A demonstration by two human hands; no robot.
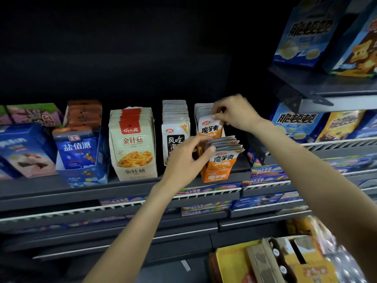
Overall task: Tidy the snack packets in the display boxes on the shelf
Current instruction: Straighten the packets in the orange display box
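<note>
1. Two orange display boxes (217, 174), stacked front and back, at 3 o'clock of the black-label packets (175, 137).
2. Right hand (234, 113) pinches one rear orange packet (210, 127).
3. Left hand (187, 160) fingers curled against the front packets (224, 156); whether they grip, cannot tell.

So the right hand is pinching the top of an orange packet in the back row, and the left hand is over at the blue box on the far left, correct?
Not quite. The right hand does pinch the top of an orange packet in the back row, but the head view shows the left hand at the front orange display box, its fingers on the packets there, not at the blue box.
</note>
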